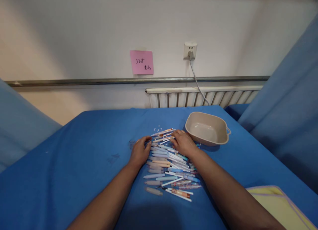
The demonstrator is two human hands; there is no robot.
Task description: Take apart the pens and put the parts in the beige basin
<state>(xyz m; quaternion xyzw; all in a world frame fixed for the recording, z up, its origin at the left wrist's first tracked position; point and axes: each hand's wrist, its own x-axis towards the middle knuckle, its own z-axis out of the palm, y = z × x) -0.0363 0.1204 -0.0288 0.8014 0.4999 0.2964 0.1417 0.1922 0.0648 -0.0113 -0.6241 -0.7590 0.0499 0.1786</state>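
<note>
Many pens [159,155], pale blue, white, orange and clear, lie side by side in a long column on the blue-covered table. At the upper left of the column is my left hand [141,151], its thumb and forefinger apart beside the pen ends. My right hand [183,143] reaches over the right ends of the topmost pens, with bent fingers closed on a pen whose end they partly hide. Thin white sticks [178,194] lie among the pens at the near end. Small white bits [158,128] are scattered just beyond the column.
A beige plastic basin [220,139] stands right of my right hand. A folded yellow cloth [275,203] lies at the near right. Behind the blue table cover [81,150] are a metal rail, a radiator [203,90], a plugged-in socket [190,51] and a pink note [141,62]. Blue curtains hang at both sides.
</note>
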